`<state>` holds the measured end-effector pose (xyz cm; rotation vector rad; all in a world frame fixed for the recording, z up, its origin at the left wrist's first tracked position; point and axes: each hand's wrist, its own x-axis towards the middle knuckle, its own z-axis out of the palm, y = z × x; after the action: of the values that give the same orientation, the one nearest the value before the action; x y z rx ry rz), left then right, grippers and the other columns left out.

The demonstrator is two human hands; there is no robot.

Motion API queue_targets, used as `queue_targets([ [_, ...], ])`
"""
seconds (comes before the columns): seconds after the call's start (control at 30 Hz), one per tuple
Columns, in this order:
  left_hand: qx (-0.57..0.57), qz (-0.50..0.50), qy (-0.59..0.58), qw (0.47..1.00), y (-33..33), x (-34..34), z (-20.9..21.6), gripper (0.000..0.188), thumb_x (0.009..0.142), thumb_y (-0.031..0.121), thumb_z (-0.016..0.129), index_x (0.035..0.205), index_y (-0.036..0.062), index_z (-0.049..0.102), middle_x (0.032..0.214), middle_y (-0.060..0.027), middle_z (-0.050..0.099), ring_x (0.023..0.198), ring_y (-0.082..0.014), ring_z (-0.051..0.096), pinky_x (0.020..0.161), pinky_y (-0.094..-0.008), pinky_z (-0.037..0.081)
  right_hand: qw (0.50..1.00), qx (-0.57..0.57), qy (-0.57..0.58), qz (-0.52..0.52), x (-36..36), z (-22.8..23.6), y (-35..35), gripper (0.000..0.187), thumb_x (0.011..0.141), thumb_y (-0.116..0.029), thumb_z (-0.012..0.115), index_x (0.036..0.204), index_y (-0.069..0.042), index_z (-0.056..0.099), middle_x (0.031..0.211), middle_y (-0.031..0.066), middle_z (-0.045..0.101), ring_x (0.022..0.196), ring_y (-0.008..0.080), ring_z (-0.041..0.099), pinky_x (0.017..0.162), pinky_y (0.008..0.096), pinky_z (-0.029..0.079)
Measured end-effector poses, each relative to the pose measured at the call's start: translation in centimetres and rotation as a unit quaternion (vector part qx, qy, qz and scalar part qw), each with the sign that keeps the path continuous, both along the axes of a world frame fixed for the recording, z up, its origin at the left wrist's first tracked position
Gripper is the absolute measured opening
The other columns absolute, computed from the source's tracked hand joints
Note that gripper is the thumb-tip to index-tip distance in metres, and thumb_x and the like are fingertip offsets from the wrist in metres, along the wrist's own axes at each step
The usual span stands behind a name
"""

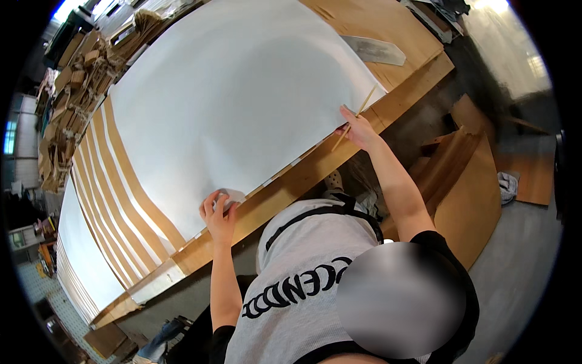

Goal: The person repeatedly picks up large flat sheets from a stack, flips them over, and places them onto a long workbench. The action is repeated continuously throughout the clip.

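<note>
A large white sheet (pixel 273 91) covers most of the table in front of me. My left hand (pixel 219 217) is at its near edge, with curled fingers gripping a small lifted fold. Farther right along the same edge, my right hand (pixel 360 130) is closed around a thin wooden stick (pixel 367 100), which slants across the fingers. That hand's fingertips also lie at the sheet's edge; whether they pinch it is hard to see. Left of my left hand, brown strips (pixel 130 176) alternate with white ones on the table.
A flat grey blade-like plate (pixel 374 50) lies on the bare wooden board (pixel 418 45) at the far right. Stacked cardboard (pixel 76 79) stands along the left. Brown panels (pixel 467 200) lean on the floor to my right. The table's wooden edge (pixel 285 191) runs close to my body.
</note>
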<state>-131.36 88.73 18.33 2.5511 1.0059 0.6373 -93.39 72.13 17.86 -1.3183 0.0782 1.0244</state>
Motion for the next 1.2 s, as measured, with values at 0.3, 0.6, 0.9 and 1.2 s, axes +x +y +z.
queue_targets([
  [0.3,-0.016,0.002,0.027,0.999,-0.4,1.2,-0.4,0.032,0.061,0.006,0.069,0.089,0.0127,0.056,0.108,-0.0053,0.047,0.098,-0.0291,0.040,0.081,-0.0382,0.037,0.964,-0.114,-0.208,-0.123,5.5,-3.0,-3.8,0.025,0.084,-0.028,0.052,0.073,-0.006,0.053,0.066,0.0028,0.056,0.054,0.0093,0.049,0.049,0.0212,0.038],
  [0.6,-0.061,0.012,0.059,0.996,-0.5,1.3,-0.5,0.032,0.063,0.005,0.068,0.091,0.0122,0.055,0.112,-0.0068,0.042,0.101,-0.0299,0.037,0.079,-0.0377,0.040,0.965,-0.123,-0.195,-0.127,5.9,-6.2,-3.5,0.027,0.082,-0.027,0.053,0.069,-0.003,0.053,0.059,0.0037,0.056,0.045,0.0101,0.048,0.043,0.0249,0.039],
  [0.9,-0.074,0.045,0.103,0.991,-2.2,2.9,1.0,0.034,0.063,0.002,0.068,0.093,0.0099,0.052,0.115,-0.0068,0.038,0.105,-0.0283,0.035,0.075,-0.0317,0.050,0.997,-0.060,-0.010,-0.054,7.3,-3.4,-5.0,0.028,0.079,-0.029,0.058,0.072,-0.003,0.053,0.063,0.0038,0.057,0.048,0.0095,0.048,0.041,0.0229,0.036],
  [1.2,-0.049,0.042,0.118,0.991,-2.0,3.5,0.8,0.031,0.060,0.005,0.067,0.086,0.0104,0.051,0.109,-0.0089,0.043,0.104,-0.0290,0.039,0.088,-0.0405,0.033,0.858,-0.252,-0.441,-0.073,12.1,-2.3,-10.5,0.026,0.087,-0.031,0.041,0.087,-0.006,0.048,0.077,0.0147,0.057,0.070,0.0328,0.055,0.059,0.0401,0.041],
])
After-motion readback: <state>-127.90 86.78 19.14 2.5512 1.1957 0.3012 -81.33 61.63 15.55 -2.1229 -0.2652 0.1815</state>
